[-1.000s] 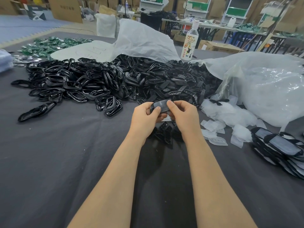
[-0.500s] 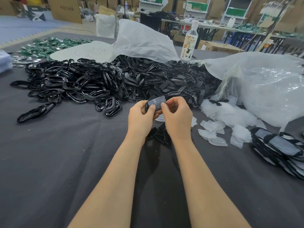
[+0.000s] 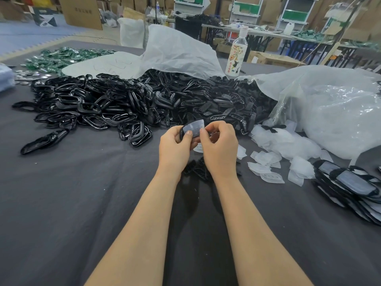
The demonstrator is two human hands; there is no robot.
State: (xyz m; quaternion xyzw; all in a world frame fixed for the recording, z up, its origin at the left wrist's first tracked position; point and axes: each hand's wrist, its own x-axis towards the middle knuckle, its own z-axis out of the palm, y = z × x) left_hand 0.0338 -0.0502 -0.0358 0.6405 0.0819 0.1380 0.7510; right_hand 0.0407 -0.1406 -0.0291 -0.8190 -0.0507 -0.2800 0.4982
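I hold a small black shell (image 3: 181, 132) with a translucent pad (image 3: 194, 127) over it, up above the worktop (image 3: 61, 203). My left hand (image 3: 175, 147) grips the shell with curled fingers, and my right hand (image 3: 220, 145) pinches the pad's right edge. A few black parts (image 3: 198, 171) lie under my wrists and the heap of black frames (image 3: 123, 102) rises just beyond. Loose pads (image 3: 266, 159), a clear plastic bag (image 3: 334, 112) and a stack of padded pieces (image 3: 350, 186) crowd the right.
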